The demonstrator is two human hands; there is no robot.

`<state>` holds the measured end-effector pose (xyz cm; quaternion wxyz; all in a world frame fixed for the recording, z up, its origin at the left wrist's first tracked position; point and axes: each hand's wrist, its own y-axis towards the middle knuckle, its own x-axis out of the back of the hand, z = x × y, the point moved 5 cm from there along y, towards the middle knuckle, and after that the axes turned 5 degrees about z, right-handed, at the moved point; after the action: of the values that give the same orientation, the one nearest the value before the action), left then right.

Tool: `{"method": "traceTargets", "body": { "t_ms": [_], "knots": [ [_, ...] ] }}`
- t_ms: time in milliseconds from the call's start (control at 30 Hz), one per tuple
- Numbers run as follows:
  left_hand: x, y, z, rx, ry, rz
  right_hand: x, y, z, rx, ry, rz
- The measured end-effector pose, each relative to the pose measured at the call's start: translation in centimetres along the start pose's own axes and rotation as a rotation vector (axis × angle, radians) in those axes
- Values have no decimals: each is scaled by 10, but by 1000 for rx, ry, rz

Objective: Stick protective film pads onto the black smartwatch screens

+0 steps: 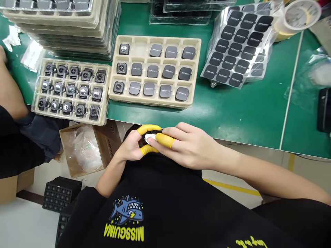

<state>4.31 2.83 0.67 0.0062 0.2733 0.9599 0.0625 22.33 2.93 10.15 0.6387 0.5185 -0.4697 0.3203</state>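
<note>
Close to the table's front edge, my left hand (133, 145) pinches a small black watch case (144, 140) between fingers in yellow finger cots. My right hand (192, 144), also with a yellow cot, presses a small white cloth (150, 138) against the watch case. The fingers cover most of both things. Just beyond my hands lies a beige tray (152, 101). Its left column holds dark watch cases (121, 68), back side up. In its other columns sit square watches covered with grey printed film (152, 71).
To the left is a tray of watch cases under clear plastic (107, 103), with tall stacked trays (103, 31) behind. Sheets of black square stickers (235, 50) and tape rolls (301, 15) lie right. A carton (103, 144) stands below the table. Another person's arm (11, 86) is at left.
</note>
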Motion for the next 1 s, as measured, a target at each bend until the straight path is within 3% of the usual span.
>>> {"method": "traceTargets", "body": {
  "t_ms": [200,333,600,833,1000],
  "knots": [
    [6,-6,6,99,-132,-138,5,-11,-4,-134,-119,-27],
    [6,-5,7,94,-135,-92,8,-16,-2,-77,41,-50],
    [1,1,4,24,-22,33,-8,1,-6,39,49,-16],
    [3,-6,12,101,-205,-73,0,-4,-14,-36,-55,-18],
    [5,-8,12,165,-233,-53,13,-14,-17,-75,45,-39]
  ]
}}
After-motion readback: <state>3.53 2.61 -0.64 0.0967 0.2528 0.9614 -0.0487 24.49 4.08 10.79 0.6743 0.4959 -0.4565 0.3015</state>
